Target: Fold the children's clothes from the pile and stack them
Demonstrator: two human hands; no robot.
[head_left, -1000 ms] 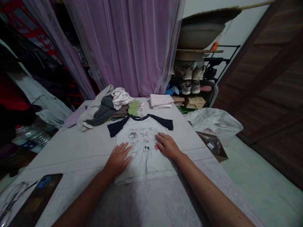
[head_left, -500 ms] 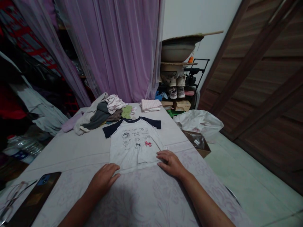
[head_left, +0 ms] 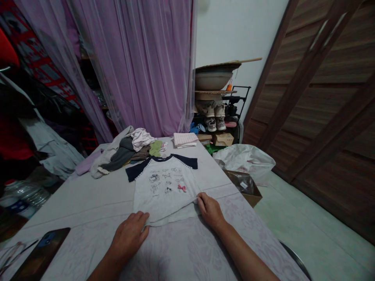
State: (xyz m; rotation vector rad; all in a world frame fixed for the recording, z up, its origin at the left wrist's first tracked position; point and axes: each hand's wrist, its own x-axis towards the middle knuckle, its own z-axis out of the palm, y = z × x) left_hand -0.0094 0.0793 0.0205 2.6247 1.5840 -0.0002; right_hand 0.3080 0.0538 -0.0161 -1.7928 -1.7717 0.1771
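A white T-shirt with navy sleeves, small dark drawings and a pink bow lies front up on the bed or table, its hem towards me. My right hand pinches the hem at its right corner, and the front layer there is lifted off the back layer. At the left hem corner rests my left hand, fingers on the fabric and thumb spread apart from them; it does not visibly grip the cloth.
Behind the T-shirt lie a heap of crumpled clothes and a folded pink cloth. A phone and glasses are at the near left. Past the right edge stand a cardboard box and a white plastic bag.
My right hand has closed on the right hem corner and raised the front layer slightly. My left hand stays at the left corner. The camera view has tilted up a little.
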